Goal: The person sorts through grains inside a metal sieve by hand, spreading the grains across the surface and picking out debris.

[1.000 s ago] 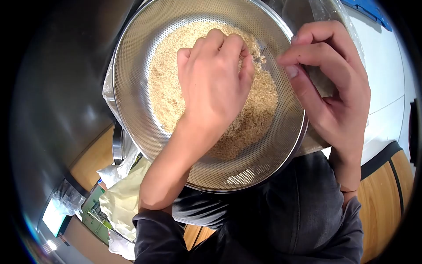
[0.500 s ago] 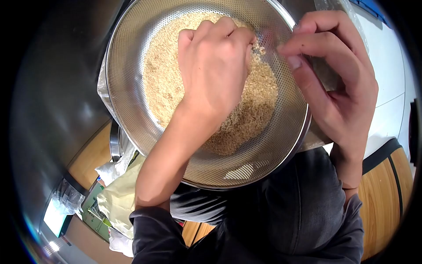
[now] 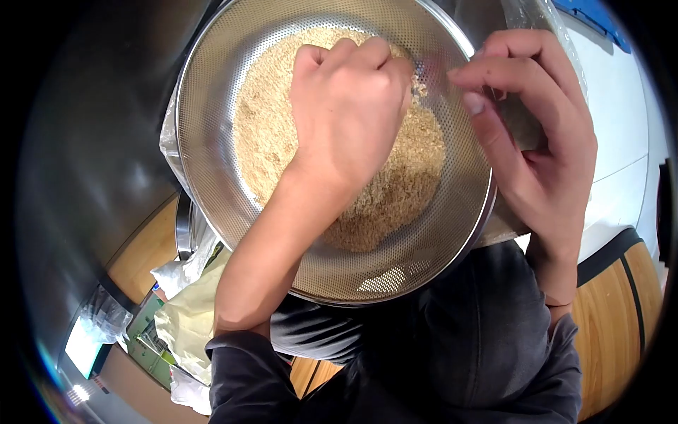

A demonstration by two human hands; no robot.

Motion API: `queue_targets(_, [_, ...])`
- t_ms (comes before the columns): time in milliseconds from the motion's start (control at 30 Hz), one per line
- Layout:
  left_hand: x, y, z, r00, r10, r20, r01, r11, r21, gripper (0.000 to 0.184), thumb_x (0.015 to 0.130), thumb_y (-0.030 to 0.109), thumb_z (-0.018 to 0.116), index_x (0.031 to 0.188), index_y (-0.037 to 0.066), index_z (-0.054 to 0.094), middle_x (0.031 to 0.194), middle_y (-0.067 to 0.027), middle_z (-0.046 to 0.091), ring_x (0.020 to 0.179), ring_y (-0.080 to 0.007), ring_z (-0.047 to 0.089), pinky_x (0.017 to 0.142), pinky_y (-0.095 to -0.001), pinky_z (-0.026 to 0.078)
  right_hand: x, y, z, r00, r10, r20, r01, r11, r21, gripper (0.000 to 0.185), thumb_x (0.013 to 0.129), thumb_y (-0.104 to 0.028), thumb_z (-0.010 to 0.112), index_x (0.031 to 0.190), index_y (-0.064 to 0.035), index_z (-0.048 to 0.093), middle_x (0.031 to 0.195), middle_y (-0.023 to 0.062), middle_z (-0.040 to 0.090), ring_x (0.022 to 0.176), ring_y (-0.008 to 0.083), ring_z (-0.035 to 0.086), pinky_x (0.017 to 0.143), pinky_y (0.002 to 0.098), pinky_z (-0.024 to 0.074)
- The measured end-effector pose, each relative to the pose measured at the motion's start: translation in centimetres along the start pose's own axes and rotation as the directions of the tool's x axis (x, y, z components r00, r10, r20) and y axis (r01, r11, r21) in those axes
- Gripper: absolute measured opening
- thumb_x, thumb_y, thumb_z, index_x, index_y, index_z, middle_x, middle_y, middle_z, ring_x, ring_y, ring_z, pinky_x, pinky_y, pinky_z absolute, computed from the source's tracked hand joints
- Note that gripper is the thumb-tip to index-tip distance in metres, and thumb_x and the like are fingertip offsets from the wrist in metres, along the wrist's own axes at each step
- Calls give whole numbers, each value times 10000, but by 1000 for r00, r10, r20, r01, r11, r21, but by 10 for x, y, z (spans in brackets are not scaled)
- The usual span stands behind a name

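Note:
A round metal sieve [image 3: 205, 141] with perforated walls holds a layer of pale tan grains [image 3: 265, 134], darker toward the lower right. My left hand [image 3: 353, 106] is over the grains with its fingers curled and pressed together; its fingertips and anything between them are hidden. At the sieve's right rim, my right hand [image 3: 544, 120] is raised with its index finger and thumb bent toward each other and a gap between their tips. No object shows between those fingers. A few grains lie apart near the upper right of the pile.
Clear plastic [image 3: 169, 131] shows around the sieve's left edge. My legs [image 3: 459, 332] are below the sieve. A pale yellow bag [image 3: 183, 325] is at the lower left, a wooden surface [image 3: 607, 318] at the right, and a blue item [image 3: 597, 21] at the top right.
My left hand has turned slightly and its fingers have curled further in over the grains. The sieve has shifted a little in view. My right hand stays near the rim.

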State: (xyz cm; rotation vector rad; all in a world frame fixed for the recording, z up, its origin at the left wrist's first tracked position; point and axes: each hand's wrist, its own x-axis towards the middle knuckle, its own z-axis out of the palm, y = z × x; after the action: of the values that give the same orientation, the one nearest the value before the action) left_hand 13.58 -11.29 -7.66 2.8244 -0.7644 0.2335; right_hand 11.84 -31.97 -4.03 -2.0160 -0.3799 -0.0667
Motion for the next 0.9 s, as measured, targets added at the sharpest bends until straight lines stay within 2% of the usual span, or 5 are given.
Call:
queue_targets(133, [2, 0, -3, 998, -14, 65, 14, 1000, 0, 98, 780, 160, 833, 853, 121, 781, 808, -3, 652, 800, -195, 670, 764, -375, 435, -1, -1, 6, 999, -38, 7, 38, 999, -17, 223, 863, 94, 719, 1059, -9, 750, 1119, 89, 635, 968, 170, 638, 818, 283, 519])
queue_targets(233, [3, -1, -4, 997, -7, 80, 8, 1000, -23, 103, 784, 162, 827, 855, 115, 769, 813, -6, 651, 802, -195, 673, 764, -374, 437, -3, -8, 18, 974, 21, -224, 9, 991, 135, 213, 866, 86, 708, 1051, -11, 748, 1113, 85, 630, 971, 179, 638, 823, 289, 514])
queue_targets(300, [1, -2, -1, 998, -11, 67, 15, 998, -58, 106, 784, 158, 824, 855, 110, 763, 811, -6, 649, 803, -195, 675, 762, -376, 439, 0, 3, 1, 1000, -6, -8, 6, 1000, 30, 210, 866, 77, 704, 1049, -18, 746, 1105, 83, 629, 971, 186, 637, 832, 294, 511])
queue_targets(533, [-3, -10, 10, 1000, -31, 2, 31, 979, -203, 68, 777, 109, 803, 805, 108, 740, 796, -9, 644, 800, -178, 676, 785, -365, 438, 1, 3, 0, 999, -31, -27, 31, 1000, 4, 212, 861, 67, 721, 1046, -32, 749, 1096, 87, 630, 968, 199, 639, 843, 305, 510])
queue_targets(900, [-4, -14, 0, 999, 20, 48, -11, 984, -180, 124, 779, 164, 862, 822, 99, 766, 784, 19, 648, 770, -164, 648, 782, -349, 423, 0, 1, 1, 1000, -14, -18, 14, 1000, -17, 217, 866, 66, 725, 1054, -38, 754, 1103, 84, 624, 974, 207, 645, 853, 307, 515])
